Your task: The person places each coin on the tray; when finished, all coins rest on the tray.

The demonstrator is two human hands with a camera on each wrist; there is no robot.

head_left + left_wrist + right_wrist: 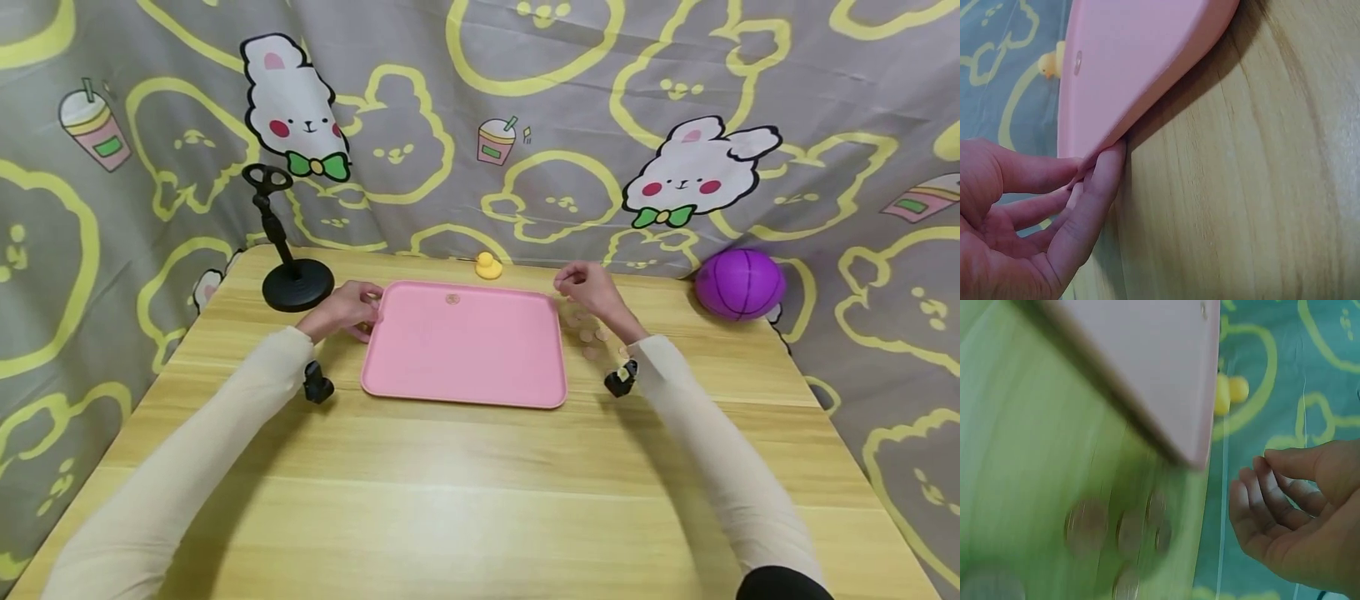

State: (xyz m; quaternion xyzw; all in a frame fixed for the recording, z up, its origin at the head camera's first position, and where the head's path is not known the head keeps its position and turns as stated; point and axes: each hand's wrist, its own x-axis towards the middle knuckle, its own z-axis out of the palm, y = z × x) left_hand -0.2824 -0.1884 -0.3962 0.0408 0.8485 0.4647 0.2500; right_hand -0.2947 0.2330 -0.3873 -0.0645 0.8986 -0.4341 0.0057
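Note:
A pink tray [465,343] lies flat in the middle of the wooden table, with one coin [452,298] near its far rim. My left hand [367,310] grips the tray's far left corner; in the left wrist view its fingers [1100,181] curl under the tray's rim [1122,119] and the thumb lies above. My right hand [565,285] hovers by the tray's far right corner, just behind several loose coins [592,335] on the table. Its thumb and fingertips [1254,487] are drawn together, and whether a coin sits between them is not visible.
A small yellow duck [488,266] stands behind the tray at the table's back edge. At the back left is a black stand [297,284], and a purple ball [740,284] rests at the back right. A printed cloth hangs behind the table.

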